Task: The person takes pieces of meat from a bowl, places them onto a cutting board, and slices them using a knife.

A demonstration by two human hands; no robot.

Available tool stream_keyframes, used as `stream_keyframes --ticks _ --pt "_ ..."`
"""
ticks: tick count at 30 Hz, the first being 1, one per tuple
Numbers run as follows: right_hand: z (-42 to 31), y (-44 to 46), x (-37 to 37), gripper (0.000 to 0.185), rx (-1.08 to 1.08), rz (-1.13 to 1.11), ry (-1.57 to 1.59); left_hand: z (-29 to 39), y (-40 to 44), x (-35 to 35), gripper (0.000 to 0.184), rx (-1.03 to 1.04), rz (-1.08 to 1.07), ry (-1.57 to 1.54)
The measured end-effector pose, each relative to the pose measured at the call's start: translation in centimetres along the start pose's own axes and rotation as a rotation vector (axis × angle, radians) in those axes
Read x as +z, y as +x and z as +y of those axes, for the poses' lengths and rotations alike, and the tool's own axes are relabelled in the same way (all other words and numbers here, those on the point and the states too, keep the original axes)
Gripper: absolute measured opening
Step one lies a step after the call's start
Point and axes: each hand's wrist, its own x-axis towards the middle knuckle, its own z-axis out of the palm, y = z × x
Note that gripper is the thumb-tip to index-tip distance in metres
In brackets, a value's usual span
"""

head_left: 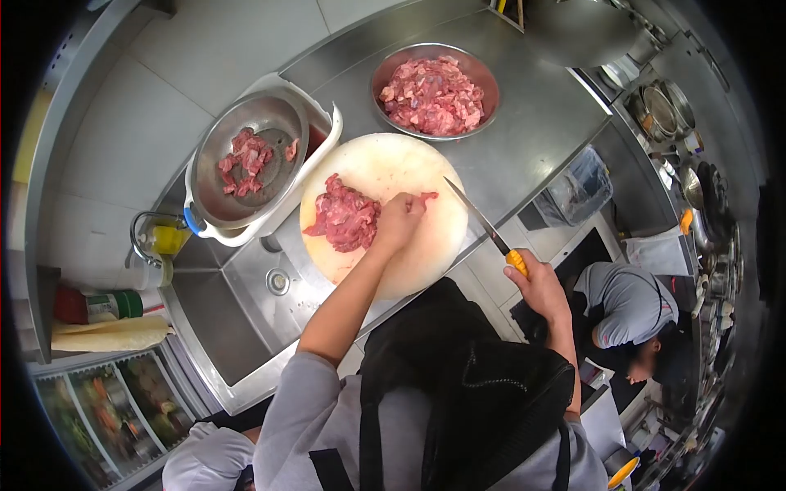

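A round, pale cutting board (pixel 413 274) lies on the steel counter beside the sink. My left hand (pixel 399 222) rests on it with curled fingers, closed on a small piece of raw meat (pixel 429 196) whose end sticks out past the fingertips. Just left of that hand sits a heap of raw red meat (pixel 342 214). My right hand (pixel 536 282) grips the orange-yellow handle of a knife (pixel 483 222). Its blade points up and left, with the tip near the board's right edge, apart from the meat.
Behind the board stands a steel bowl (pixel 434 51) full of cut meat. At left, a metal bowl (pixel 214 155) with several meat pieces sits over a white tub (pixel 332 143). A sink (pixel 217 327) and faucet (pixel 141 237) lie left. A person (pixel 626 303) bends over at right.
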Motion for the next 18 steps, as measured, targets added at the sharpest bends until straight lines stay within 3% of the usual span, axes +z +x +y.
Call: stream_keyframes --ticks 1,3,6,12,14,16,18 --pt "0.0 -0.1 0.1 0.039 -0.019 0.008 0.005 0.4 -0.5 -0.3 0.022 -0.003 -0.006 0.001" --pt "-0.4 -0.1 0.1 0.039 -0.009 -0.007 0.002 0.7 -1.8 -1.2 0.025 -0.333 -0.231 -0.585" --pt "-0.9 0.4 0.4 0.038 -0.030 -0.027 0.001 1.2 -3.6 -1.5 0.022 -0.361 -0.173 -0.447" --pt "-1.8 1.3 0.9 0.037 -0.098 -0.096 -0.023 3.3 -5.5 -3.5 0.022 -0.332 -0.143 -0.516" --pt "-2.1 1.4 0.9 0.038 -0.109 -0.055 0.016 1.8 -5.6 -5.5 0.023 -0.286 -0.015 -0.384" --pt "-2.1 1.7 0.5 0.037 -0.103 -0.075 0.009 -0.4 -5.8 -7.6 0.024 0.126 0.408 0.399" --pt "-2.6 1.7 0.1 0.037 -0.091 -0.088 0.005 -0.2 -5.9 -10.8 0.025 0.103 0.487 0.389"
